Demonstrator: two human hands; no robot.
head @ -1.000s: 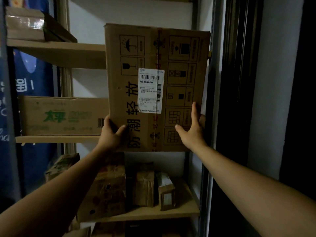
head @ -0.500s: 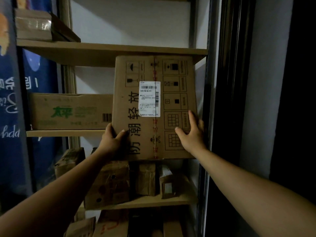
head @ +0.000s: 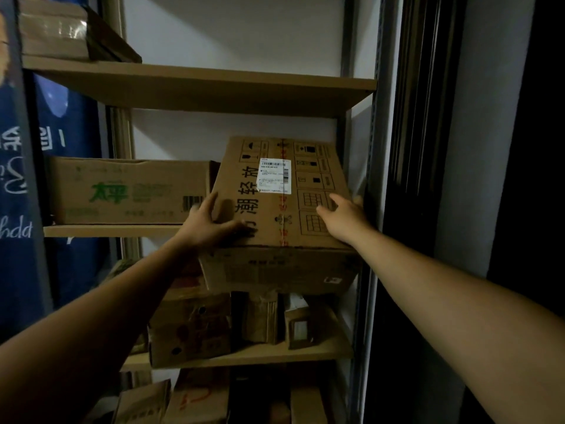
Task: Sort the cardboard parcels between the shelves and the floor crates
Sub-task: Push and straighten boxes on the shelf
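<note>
One parcel (head: pixel 284 218) beneath left hand (head: pixel 214 223) and right hand (head: pixel 347 217)

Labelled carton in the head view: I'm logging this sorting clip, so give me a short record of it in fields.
item: labelled carton, white shipping label on its upper face
place: level with the middle shelf, right side, near end sticking out past the shelf edge
neighbour: green-printed carton to its left
left hand: flat on the upper face at the near left corner
right hand: flat on the upper face near the right edge
below: smaller parcels on the lower shelf
</note>
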